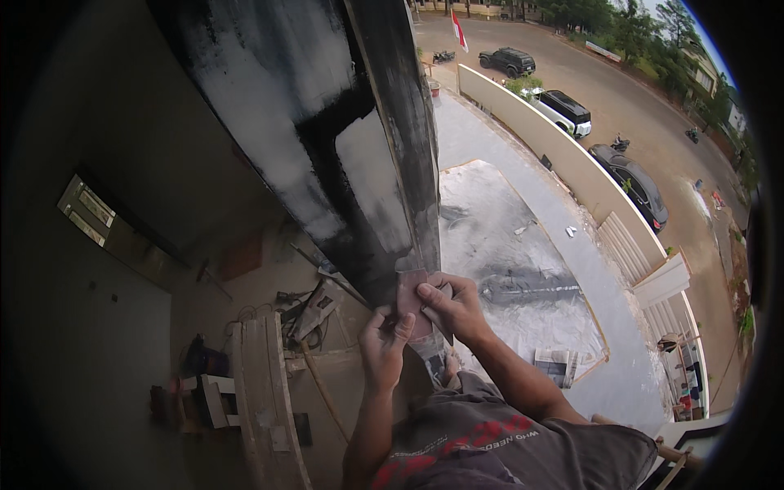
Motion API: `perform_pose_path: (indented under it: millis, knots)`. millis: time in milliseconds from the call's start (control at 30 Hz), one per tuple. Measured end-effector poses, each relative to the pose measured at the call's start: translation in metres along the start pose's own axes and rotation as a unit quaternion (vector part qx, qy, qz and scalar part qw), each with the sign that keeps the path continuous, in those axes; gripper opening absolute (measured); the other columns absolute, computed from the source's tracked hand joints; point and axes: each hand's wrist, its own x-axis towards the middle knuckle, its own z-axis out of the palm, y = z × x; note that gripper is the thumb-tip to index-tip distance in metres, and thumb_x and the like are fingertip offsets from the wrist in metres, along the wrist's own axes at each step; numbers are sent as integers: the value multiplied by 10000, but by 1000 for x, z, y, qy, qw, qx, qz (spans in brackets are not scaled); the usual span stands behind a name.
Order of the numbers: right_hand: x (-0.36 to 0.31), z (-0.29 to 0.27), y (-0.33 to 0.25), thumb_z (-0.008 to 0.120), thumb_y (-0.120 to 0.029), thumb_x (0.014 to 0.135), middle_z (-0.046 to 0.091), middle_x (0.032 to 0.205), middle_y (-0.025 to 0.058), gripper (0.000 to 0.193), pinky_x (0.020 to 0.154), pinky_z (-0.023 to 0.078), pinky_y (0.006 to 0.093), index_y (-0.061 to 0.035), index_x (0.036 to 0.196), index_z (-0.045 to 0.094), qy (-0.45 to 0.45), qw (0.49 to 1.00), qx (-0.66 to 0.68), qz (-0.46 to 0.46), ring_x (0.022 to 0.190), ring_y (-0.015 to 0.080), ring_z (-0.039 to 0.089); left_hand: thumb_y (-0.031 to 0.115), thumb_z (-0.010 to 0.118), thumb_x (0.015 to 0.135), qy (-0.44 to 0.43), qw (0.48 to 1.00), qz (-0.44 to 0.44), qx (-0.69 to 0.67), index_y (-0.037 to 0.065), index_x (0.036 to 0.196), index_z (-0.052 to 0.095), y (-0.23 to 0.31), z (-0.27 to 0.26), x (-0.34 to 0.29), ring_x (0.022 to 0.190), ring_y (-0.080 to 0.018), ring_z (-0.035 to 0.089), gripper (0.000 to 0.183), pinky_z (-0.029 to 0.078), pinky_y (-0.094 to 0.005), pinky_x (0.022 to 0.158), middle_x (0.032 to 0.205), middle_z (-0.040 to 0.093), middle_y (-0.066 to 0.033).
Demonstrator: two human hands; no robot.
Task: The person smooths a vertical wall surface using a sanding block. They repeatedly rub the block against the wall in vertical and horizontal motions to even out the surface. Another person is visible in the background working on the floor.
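A reddish-brown sheet of sandpaper [410, 287] is held between my two hands, low in front of me. My left hand [381, 343] pinches its left side with the thumb near the lower part. On the right side, my right hand [456, 307] grips it with the thumb laid across the front. Just beyond the hands rises a dark post or panel [322, 131], smeared with pale grey patches and coated in dust. A narrow dark edge runs down its right side, its lower end close behind the sandpaper.
A worn wooden plank [263, 400] stands at lower left, beside tools and cables [314, 310] on the floor. Far below on the right, a dusty silver sheet [514, 269] covers paving. A cream wall [563, 159] borders a road with parked cars [633, 184].
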Motion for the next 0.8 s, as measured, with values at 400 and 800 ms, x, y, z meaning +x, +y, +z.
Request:
perform_pose_path:
  millis: [400, 800]
  knots:
    - [13, 15, -40, 706, -276, 925, 693, 898, 57, 344, 716, 517, 237, 25, 1089, 685, 30, 997, 61, -20, 802, 93, 623, 125, 656, 950, -12, 999, 26, -43, 6, 1055, 578, 35, 17, 19, 864, -79, 551, 177, 453, -229, 811, 947, 606, -31]
    - [7, 3, -25, 712, -221, 916, 698, 1020, 91, 366, 824, 514, 263, 55, 1153, 670, -20, 998, 50, -28, 931, 117, 624, 104, 723, 890, -58, 990, -53, -118, -12, 1238, 509, 47, 12, 16, 1054, -128, 566, 426, 438, -273, 941, 1142, 601, -75]
